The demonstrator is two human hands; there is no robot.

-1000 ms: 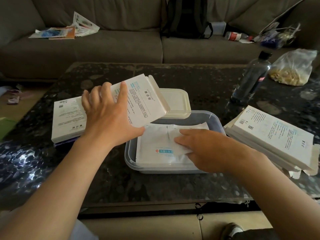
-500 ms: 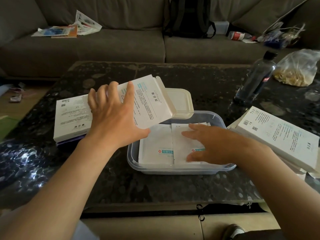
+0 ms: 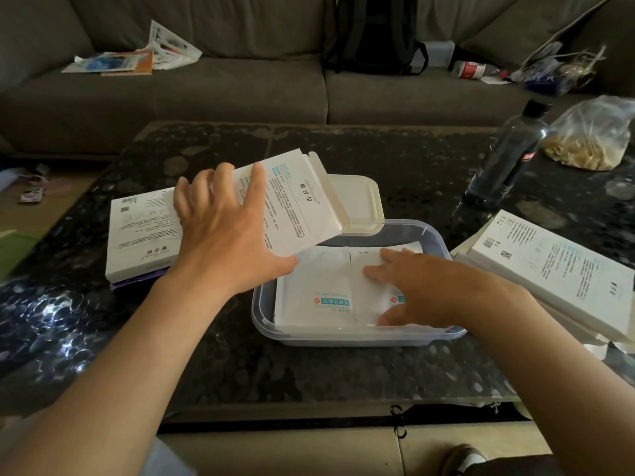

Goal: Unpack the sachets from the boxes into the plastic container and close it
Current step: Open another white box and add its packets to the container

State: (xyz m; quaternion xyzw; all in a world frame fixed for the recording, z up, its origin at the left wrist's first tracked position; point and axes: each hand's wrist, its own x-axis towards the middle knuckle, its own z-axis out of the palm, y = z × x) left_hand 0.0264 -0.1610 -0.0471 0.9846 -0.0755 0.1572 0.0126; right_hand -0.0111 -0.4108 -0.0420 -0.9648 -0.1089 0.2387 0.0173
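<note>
Down on dark stone table (image 3: 343, 379): gripping an opened box (image 3: 302, 207) in left hand (image 3: 223, 245) above plastic container (image 3: 343, 333), flattening two sachets (image 3: 316, 283) inside with straight-fingered right hand (image 3: 426, 290). Partway, by the look: yet to fit lid (image 3: 357, 201) lying behind, yet to empty, probably, box stacks (image 3: 549, 269) either side.

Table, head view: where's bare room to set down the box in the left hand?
Bare: the near strip of table between the plastic container and the front edge; the far stretch beyond the lid, left of the bottle. Crowded: left box stack and right box stack flank the container; bottle and bag sit far right.
</note>
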